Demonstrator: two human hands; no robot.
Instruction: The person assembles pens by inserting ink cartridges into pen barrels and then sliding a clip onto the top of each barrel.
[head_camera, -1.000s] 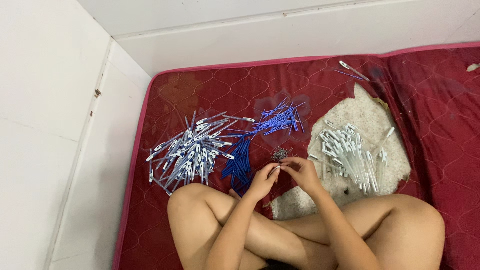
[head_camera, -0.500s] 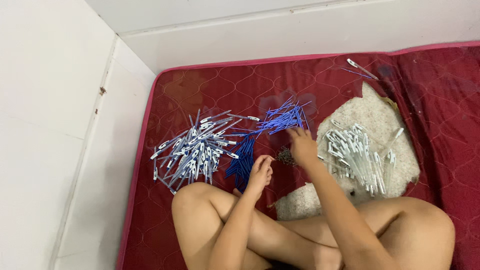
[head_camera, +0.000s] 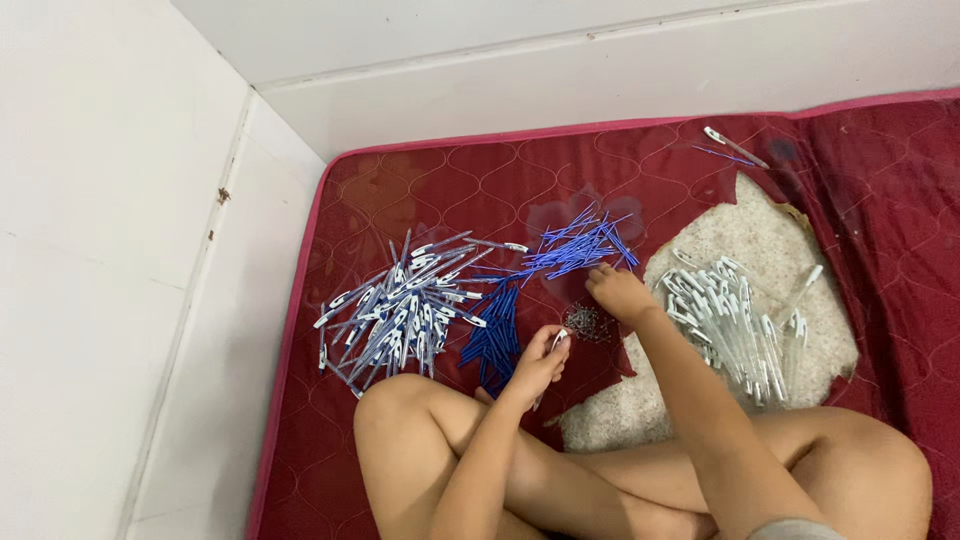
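My left hand (head_camera: 540, 362) holds a white pen barrel (head_camera: 556, 342) above my crossed legs. My right hand (head_camera: 618, 291) reaches forward, its fingers touching the near end of a loose pile of thin blue refills (head_camera: 578, 246); whether it grips one I cannot tell. A small heap of metal springs (head_camera: 587, 321) lies between the two hands. A big pile of assembled blue-and-white pens (head_camera: 400, 305) lies to the left, with a bunch of dark blue caps (head_camera: 495, 333) beside it. A pile of white barrels (head_camera: 728, 322) rests on the torn patch to the right.
I sit cross-legged on a red quilted mattress (head_camera: 420, 190) against white walls (head_camera: 110, 250) at the left and back. A worn patch shows pale foam (head_camera: 745, 235). A single pen (head_camera: 733, 146) lies far back right.
My right hand left my left hand and reached forward to the blue refills. My left hand stays put with the barrel. The view has shifted slightly.
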